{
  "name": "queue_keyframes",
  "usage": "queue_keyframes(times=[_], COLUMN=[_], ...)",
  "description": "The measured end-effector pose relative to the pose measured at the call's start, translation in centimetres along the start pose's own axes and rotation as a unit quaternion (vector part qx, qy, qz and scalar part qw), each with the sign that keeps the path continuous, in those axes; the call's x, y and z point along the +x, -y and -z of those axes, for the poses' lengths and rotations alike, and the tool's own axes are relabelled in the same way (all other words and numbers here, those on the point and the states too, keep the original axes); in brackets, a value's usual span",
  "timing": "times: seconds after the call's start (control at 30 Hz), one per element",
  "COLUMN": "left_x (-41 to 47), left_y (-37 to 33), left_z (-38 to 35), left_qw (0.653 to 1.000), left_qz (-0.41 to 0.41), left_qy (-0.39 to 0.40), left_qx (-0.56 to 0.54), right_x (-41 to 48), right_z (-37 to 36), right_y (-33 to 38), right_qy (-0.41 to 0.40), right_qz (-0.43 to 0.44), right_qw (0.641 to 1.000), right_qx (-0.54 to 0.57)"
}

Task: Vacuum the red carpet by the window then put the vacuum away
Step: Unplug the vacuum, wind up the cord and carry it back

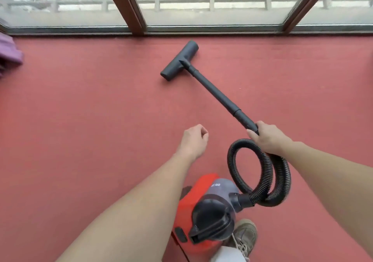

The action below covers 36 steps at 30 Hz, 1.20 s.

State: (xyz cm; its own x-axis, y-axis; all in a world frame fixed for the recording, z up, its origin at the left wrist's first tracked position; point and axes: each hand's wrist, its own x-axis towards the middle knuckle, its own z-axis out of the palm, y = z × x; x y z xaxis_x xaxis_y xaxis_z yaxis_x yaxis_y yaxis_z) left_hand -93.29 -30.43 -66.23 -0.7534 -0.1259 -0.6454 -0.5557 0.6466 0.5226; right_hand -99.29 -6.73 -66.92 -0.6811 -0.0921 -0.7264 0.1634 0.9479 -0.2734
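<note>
Head view: right hand [266, 138] wrapped round the top of the straight black plastic vacuum wand [218, 93], where the ribbed black hose [262, 171] joins. Wide black floor nozzle [178, 61] flat on the red carpet [80, 110], near the brown-framed window [133, 5]. Left hand [193, 139] loosely curled, holding nothing, well apart from the wand. Red and grey canister vacuum body [205, 207] beside a beige laced shoe [245, 235].

Red carpet [90, 110]: covers the floor up to the window track. Resting on it: black floor nozzle [179, 61], flat, near the window; red and grey vacuum canister [203, 207], near bottom edge; one tan laced shoe [245, 234] beside the canister; purple fabric [10, 50] at the left edge.
</note>
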Motion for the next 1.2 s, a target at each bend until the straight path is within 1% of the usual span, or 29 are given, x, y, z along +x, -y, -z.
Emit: queue_keyframes(times=[0.07,0.13,0.17,0.23,0.3,0.37,0.4,0.47,0.53,0.63,0.7,0.73,0.8,0.87,0.9,0.97,1.03,1.1,1.2], left_x=[2.2,4.7,6.3,10.2,14.5,18.2,19.7,21.8,23.7,26.1,27.3,27.9,28.5,27.9,26.8,23.4,19.3,14.6,8.4], left_y=[-0.5,-1.2,-1.8,-2.5,-2.7,-2.5,-2.2,-1.4,0.0,2.1,2.9,3.1,2.8,2.8,3.2,4.2,5.3,5.8,5.7], left_z=[-1.5,-3.2,-4.0,-5.3,-6.3,-7.3,-7.8,-8.6,-9.3,-10.9,-11.7,-11.9,-11.7,-11.4,-11.0,-9.7,-7.8,-5.2,-1.7], left_qw=[0.998,0.988,0.977,0.947,0.903,0.863,0.852,0.845,0.843,0.841,0.847,0.856,0.872,0.881,0.887,0.907,0.924,0.935,0.952], left_qz=[-0.049,-0.108,-0.143,-0.214,-0.26,-0.256,-0.244,-0.233,-0.236,-0.257,-0.272,-0.269,-0.247,-0.209,-0.187,-0.147,-0.136,-0.109,-0.049], left_qy=[-0.003,0.007,0.01,-0.004,-0.018,0.004,0.017,0.027,0.018,0.006,-0.015,-0.023,-0.004,0.034,0.048,0.06,0.072,0.067,0.044], left_qx=[0.038,0.114,0.158,0.239,0.343,0.435,0.462,0.481,0.482,0.477,0.456,0.44,0.422,0.424,0.42,0.389,0.351,0.332,0.299], right_x=[1.3,2.7,3.5,5.5,8.0,10.7,12.0,14.4,16.8,19.4,20.4,20.7,20.8,20.0,19.1,16.2,12.7,8.7,3.1], right_z=[-1.3,-2.6,-3.1,-3.8,-4.1,-4.6,-5.1,-6.4,-8.2,-10.8,-11.8,-12.1,-11.8,-11.3,-10.9,-9.8,-8.5,-7.3,-5.8], right_y=[-1.4,-2.9,-3.8,-5.3,-6.5,-7.4,-7.6,-8.1,-8.7,-9.8,-10.1,-9.9,-9.2,-8.4,-8.0,-7.1,-6.3,-5.5,-3.9], right_qy=[0.009,0.013,0.01,0.007,0.01,0.011,0.003,-0.026,-0.047,-0.057,-0.118,-0.156,-0.199,-0.184,-0.169,-0.161,-0.176,-0.174,-0.162], right_qz=[0.008,0.021,0.026,0.037,0.049,0.056,0.061,0.068,0.072,0.044,0.025,0.013,-0.017,-0.035,-0.041,-0.043,-0.006,0.035,0.053], right_qw=[1.0,1.0,1.0,0.999,0.998,0.997,0.995,0.991,0.988,0.993,0.988,0.984,0.978,0.978,0.981,0.985,0.984,0.983,0.985], right_qx=[0.002,0.005,0.002,-0.016,-0.038,-0.061,-0.076,-0.112,-0.129,-0.095,-0.095,-0.084,-0.064,-0.089,-0.086,-0.035,-0.023,-0.037,-0.022])
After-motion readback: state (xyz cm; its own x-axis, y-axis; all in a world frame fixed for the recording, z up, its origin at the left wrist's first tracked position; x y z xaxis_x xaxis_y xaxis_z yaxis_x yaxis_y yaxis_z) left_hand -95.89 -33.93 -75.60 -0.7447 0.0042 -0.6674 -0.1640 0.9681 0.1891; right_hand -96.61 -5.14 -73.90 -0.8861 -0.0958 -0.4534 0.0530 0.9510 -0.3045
